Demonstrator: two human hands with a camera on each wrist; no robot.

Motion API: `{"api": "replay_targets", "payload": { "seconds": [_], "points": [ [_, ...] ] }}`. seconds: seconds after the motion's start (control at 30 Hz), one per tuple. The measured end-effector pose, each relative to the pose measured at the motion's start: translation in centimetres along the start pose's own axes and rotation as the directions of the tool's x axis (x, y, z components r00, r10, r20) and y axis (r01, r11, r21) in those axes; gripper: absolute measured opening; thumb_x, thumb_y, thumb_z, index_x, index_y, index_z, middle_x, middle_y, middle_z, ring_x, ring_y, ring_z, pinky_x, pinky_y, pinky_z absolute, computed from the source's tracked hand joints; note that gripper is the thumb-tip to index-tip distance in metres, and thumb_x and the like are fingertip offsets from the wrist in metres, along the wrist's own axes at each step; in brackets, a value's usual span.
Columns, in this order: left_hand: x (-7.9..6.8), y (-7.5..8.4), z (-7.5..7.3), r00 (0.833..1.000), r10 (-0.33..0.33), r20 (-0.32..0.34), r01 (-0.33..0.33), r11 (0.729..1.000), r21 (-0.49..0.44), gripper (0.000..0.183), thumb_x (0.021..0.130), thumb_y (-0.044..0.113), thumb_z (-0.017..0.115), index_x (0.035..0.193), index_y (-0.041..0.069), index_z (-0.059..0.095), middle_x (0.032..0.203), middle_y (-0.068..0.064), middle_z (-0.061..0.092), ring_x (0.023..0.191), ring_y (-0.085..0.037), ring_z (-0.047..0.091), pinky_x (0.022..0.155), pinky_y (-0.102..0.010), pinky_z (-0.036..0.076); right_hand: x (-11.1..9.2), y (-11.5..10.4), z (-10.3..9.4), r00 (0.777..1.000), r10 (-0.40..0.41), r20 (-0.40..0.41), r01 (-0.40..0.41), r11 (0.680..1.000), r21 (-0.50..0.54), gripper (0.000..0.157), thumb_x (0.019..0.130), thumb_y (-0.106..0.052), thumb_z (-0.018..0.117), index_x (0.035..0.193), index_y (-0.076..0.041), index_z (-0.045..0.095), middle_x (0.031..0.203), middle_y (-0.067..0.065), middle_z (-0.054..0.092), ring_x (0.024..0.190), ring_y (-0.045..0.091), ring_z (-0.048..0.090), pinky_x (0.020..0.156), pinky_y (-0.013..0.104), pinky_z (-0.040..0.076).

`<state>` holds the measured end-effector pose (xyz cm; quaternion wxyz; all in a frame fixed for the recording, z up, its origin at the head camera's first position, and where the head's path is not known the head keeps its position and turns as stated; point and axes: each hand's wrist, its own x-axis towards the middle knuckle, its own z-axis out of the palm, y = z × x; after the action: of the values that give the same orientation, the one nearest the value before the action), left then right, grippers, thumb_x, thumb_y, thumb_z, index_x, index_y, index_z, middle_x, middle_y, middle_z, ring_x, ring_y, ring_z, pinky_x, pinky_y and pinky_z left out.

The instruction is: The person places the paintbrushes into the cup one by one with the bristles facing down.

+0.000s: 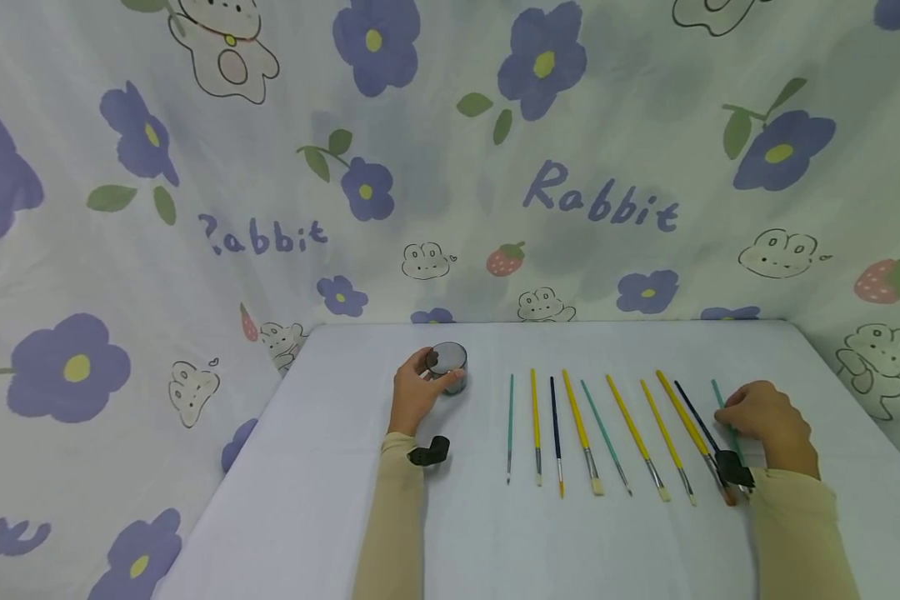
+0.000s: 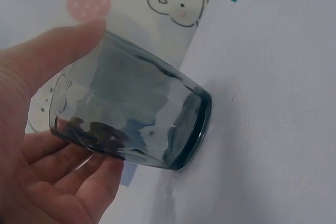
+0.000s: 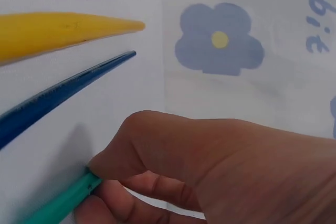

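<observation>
My left hand (image 1: 412, 393) grips a smoky-grey drinking glass (image 2: 142, 103), thumb on one side and fingers on the other. In the left wrist view the glass looks tilted, its thick base close to the white tabletop. At the right end of a row of paintbrushes, my right hand (image 1: 774, 421) pinches the handle of a green paintbrush (image 3: 60, 200) between thumb and fingers. The hand and wrist camera hide part of that brush. Just left of it lie a dark blue paintbrush (image 3: 58, 95) and a thick yellow paintbrush (image 1: 682, 408).
Several more paintbrushes lie side by side across the white table (image 1: 480, 533), among them a green one (image 1: 511, 425), a yellow one (image 1: 536, 408) and a dark blue one (image 1: 554, 417). Their bristles point toward me. Behind the table hangs a curtain (image 1: 450, 167) printed with flowers and rabbits.
</observation>
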<state>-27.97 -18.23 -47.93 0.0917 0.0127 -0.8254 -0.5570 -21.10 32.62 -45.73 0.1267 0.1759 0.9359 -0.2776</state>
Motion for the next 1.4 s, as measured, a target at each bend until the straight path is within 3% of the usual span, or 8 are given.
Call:
{"api": "replay_targets", "payload": {
  "seconds": [0.13, 0.47, 0.67, 0.9, 0.97, 1.07, 1.2, 1.4],
  "points": [
    [0.0, 0.1, 0.1, 1.000, 0.002, 0.009, -0.002, 1.000, -0.017, 0.087, 0.077, 0.035, 0.092, 0.148, 0.002, 0.053, 0.148, -0.020, 0.059, 0.142, -0.036, 0.054, 0.118, -0.049, 0.048, 0.1, 0.1, 0.0, 1.000, 0.000, -0.001, 0.000, 1.000, -0.027, 0.039, 0.088, -0.026, 0.070, 0.101, 0.011, 0.064, 0.092, 0.026, 0.065, 0.083, 0.041, 0.060, 0.069, 0.049, 0.048],
    [-0.1, 0.2, 0.2, 1.000, -0.002, 0.009, 0.002, 1.000, -0.008, 0.086, 0.078, 0.035, 0.092, 0.147, 0.001, 0.054, 0.148, -0.020, 0.059, 0.142, -0.036, 0.054, 0.118, -0.049, 0.048, -0.5, -0.3, -0.2, 1.000, 0.020, -0.019, -0.021, 0.999, -0.029, 0.043, 0.090, -0.028, 0.069, 0.105, 0.012, 0.065, 0.092, 0.026, 0.067, 0.085, 0.043, 0.062, 0.070, 0.051, 0.049],
    [0.0, 0.1, 0.2, 1.000, 0.004, 0.007, -0.004, 1.000, -0.010, 0.086, 0.077, 0.034, 0.092, 0.148, 0.002, 0.054, 0.148, -0.020, 0.059, 0.142, -0.036, 0.054, 0.118, -0.048, 0.048, -0.9, -0.5, -0.8, 0.999, -0.004, -0.039, 0.006, 0.999, 0.032, 0.046, 0.093, -0.027, 0.067, 0.112, 0.014, 0.059, 0.083, 0.019, 0.070, 0.085, 0.041, 0.062, 0.071, 0.052, 0.049],
    [0.0, 0.0, 0.2, 1.000, 0.002, 0.004, -0.002, 1.000, -0.013, 0.085, 0.078, 0.032, 0.092, 0.147, 0.002, 0.054, 0.148, -0.019, 0.059, 0.141, -0.035, 0.055, 0.117, -0.048, 0.048, -0.9, -0.6, -1.3, 0.995, -0.045, -0.091, 0.057, 0.990, 0.127, 0.050, 0.097, -0.026, 0.064, 0.120, 0.017, 0.055, 0.089, 0.025, 0.076, 0.093, 0.046, 0.065, 0.077, 0.059, 0.049],
    [0.0, 0.1, 0.2, 1.000, 0.002, 0.006, -0.002, 1.000, -0.020, 0.085, 0.078, 0.032, 0.092, 0.147, 0.002, 0.054, 0.148, -0.020, 0.059, 0.141, -0.036, 0.055, 0.117, -0.048, 0.048, -0.9, -0.6, -1.3, 0.992, -0.055, -0.111, 0.074, 0.983, 0.167, 0.049, 0.097, -0.026, 0.064, 0.121, 0.017, 0.055, 0.091, 0.026, 0.076, 0.089, 0.041, 0.070, 0.077, 0.057, 0.051],
    [0.0, 0.1, 0.2, 1.000, 0.002, 0.010, -0.002, 1.000, -0.021, 0.085, 0.078, 0.032, 0.092, 0.147, 0.002, 0.054, 0.148, -0.020, 0.059, 0.141, -0.036, 0.055, 0.117, -0.048, 0.049, -1.0, -0.8, -1.3, 0.987, -0.075, -0.139, 0.107, 0.967, 0.233, 0.048, 0.099, -0.024, 0.062, 0.124, 0.016, 0.055, 0.094, 0.024, 0.075, 0.078, 0.025, 0.074, 0.071, 0.045, 0.058],
    [-0.1, 0.1, 0.3, 1.000, -0.001, 0.010, 0.002, 1.000, -0.023, 0.084, 0.078, 0.032, 0.092, 0.147, 0.002, 0.055, 0.147, -0.020, 0.060, 0.140, -0.035, 0.056, 0.117, -0.048, 0.048, -1.1, -1.1, -1.1, 0.983, -0.087, -0.161, 0.139, 0.927, 0.347, 0.048, 0.100, -0.023, 0.059, 0.129, 0.014, 0.054, 0.089, 0.007, 0.074, 0.070, 0.006, 0.072, 0.063, 0.026, 0.061],
    [-0.1, 0.2, 0.2, 1.000, -0.005, 0.004, 0.005, 1.000, -0.025, 0.082, 0.078, 0.031, 0.092, 0.146, 0.003, 0.055, 0.146, -0.019, 0.061, 0.140, -0.035, 0.056, 0.118, -0.048, 0.048, -1.0, -2.4, -0.6, 0.973, -0.105, -0.208, 0.193, 0.862, 0.468, 0.050, 0.101, -0.027, 0.061, 0.135, 0.009, 0.052, 0.077, -0.025, 0.063, 0.067, -0.002, 0.070, 0.064, 0.019, 0.061]
  ]
}}
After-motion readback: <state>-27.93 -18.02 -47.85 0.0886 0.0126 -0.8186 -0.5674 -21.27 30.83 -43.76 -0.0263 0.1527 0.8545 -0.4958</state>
